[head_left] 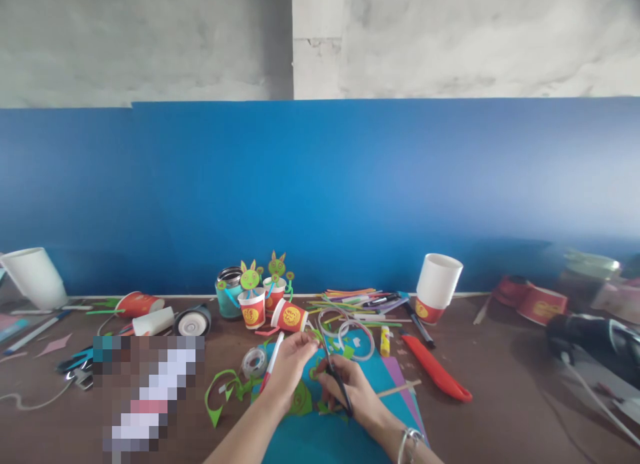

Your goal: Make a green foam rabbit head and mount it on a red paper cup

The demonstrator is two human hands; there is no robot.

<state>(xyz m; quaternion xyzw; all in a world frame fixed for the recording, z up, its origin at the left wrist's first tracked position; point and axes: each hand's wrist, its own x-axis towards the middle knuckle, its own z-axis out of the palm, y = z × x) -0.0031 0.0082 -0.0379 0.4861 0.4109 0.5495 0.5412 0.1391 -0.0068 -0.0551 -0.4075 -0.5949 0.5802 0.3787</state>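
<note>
My left hand point(291, 363) pinches a small piece of green paper point(317, 335) at its fingertips. In my right hand point(356, 385) is a pair of scissors point(342, 388) with black handles, its blades pointing up beside the paper. Both hands are above blue paper point(325, 444). A green cutout with drawn lines point(301, 399) lies under my left wrist, partly hidden. Green paper scraps point(216, 397) curl to the left. Beside my left hand rests a white and red marker point(273, 359). Whether the blades touch the paper, I cannot tell.
Two paper cups with green animal faces point(251, 307) stand at the back, next to a teal jar point(229, 307). A tape roll point(254, 363), a yellow glue stick point(385, 342), a red utility knife point(436, 369) and stacked white cups point(439, 281) surround the paper. A blue partition point(320, 197) rises behind.
</note>
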